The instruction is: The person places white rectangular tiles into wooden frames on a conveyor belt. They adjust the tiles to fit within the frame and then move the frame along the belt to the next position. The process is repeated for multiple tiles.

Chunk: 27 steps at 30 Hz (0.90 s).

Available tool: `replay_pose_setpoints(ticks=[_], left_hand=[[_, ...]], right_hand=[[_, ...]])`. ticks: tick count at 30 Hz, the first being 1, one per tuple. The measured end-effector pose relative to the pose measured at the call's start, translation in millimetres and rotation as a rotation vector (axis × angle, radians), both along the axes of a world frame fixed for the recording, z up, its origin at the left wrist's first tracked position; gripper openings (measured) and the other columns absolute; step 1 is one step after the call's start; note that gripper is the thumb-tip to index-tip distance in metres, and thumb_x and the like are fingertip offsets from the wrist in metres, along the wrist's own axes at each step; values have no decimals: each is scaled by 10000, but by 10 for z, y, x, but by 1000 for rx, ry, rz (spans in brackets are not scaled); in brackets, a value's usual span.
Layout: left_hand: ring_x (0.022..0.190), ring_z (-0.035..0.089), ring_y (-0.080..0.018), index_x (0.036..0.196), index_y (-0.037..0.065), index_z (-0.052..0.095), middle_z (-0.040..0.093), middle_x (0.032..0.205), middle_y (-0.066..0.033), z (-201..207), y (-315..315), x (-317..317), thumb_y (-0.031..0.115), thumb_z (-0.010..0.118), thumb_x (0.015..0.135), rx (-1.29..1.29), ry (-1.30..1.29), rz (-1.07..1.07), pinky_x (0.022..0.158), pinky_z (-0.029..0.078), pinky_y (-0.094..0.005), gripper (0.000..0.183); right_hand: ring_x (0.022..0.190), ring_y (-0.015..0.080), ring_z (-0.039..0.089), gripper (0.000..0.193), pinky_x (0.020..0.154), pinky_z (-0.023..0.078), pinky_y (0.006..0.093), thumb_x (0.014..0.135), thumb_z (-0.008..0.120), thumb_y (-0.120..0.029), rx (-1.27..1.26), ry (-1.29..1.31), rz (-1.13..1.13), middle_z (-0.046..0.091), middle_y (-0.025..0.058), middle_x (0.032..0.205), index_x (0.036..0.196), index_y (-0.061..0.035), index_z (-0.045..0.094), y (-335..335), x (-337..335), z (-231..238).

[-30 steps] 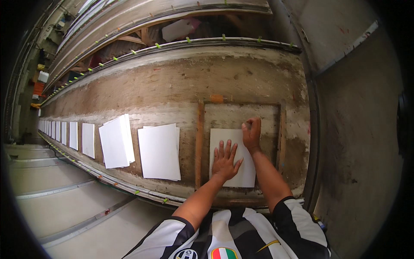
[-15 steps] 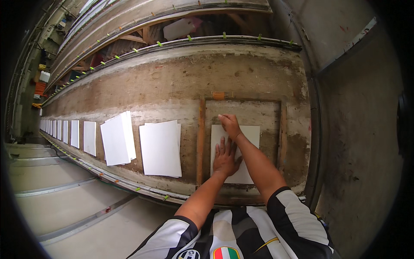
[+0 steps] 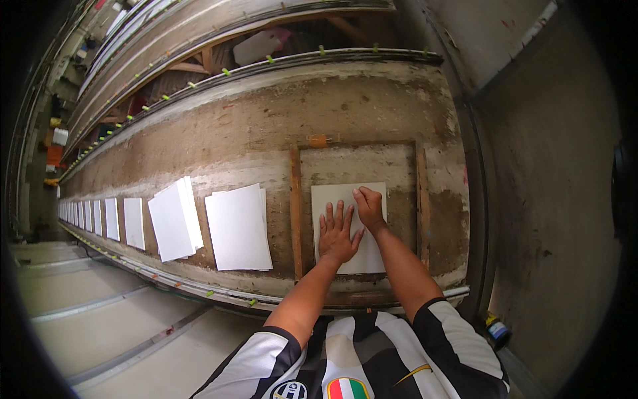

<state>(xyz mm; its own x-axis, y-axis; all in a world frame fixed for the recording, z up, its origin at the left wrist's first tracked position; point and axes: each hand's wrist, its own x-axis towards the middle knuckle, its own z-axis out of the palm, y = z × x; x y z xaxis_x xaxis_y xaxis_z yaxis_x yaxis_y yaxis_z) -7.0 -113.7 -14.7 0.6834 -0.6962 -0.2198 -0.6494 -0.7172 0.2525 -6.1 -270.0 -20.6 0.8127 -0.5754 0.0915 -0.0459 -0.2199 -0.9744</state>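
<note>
A pale rectangular sheet lies flat on a long worn table, inside a thin wooden frame. My left hand rests palm down on it, fingers spread. Just to the right, my right hand is closed over the sheet's upper right part, thumb and fingers curled together. Whether anything small is inside that grip is hidden. I cannot tell if the pale piece is one sheet or a stack.
Left of the frame lie a white stack of sheets and a fanned stack. More white pieces run in a row toward the far left. Green clips line the table's far edge. A dark container stands low at the right.
My right hand has come from the sheet's far edge nearer to me, beside my left hand. The left hand stays flat on the sheet. The whole view has shifted slightly.
</note>
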Motion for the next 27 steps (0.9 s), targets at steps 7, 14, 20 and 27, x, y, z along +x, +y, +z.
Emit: replay_pose_setpoints(ticks=[7,14,20,27], left_hand=[[1576,-24,-381,1649,201,153,49,1717,-114,5,43,-34,572,401,1021,53,9,-21,1256,32,-550,770],[1574,-37,-384,1647,188,154,33,1717,-123,-48,7,41,571,395,1025,46,-27,-13,1255,17,-553,769],[1572,-62,-380,1646,166,150,25,1717,-130,-58,33,23,592,366,1035,19,-34,-30,1254,3,-552,776],[1568,-32,-412,1639,134,174,40,1704,-189,-26,164,191,613,442,1012,-70,79,-90,1252,36,-552,834]], right_hand=[[514,254,570,323,554,446,398,972,562,-130,61,16,17,539,177,585,694,33,552,409,-878,134],[598,338,608,294,586,465,431,988,573,-153,-128,51,63,604,196,677,767,38,608,435,-1055,164],[623,381,608,285,600,462,454,961,633,-186,-51,141,48,587,218,687,778,28,589,450,-1055,123],[835,402,644,271,735,507,486,909,704,-262,-395,327,-313,667,195,936,993,-21,614,79,-1536,649]])
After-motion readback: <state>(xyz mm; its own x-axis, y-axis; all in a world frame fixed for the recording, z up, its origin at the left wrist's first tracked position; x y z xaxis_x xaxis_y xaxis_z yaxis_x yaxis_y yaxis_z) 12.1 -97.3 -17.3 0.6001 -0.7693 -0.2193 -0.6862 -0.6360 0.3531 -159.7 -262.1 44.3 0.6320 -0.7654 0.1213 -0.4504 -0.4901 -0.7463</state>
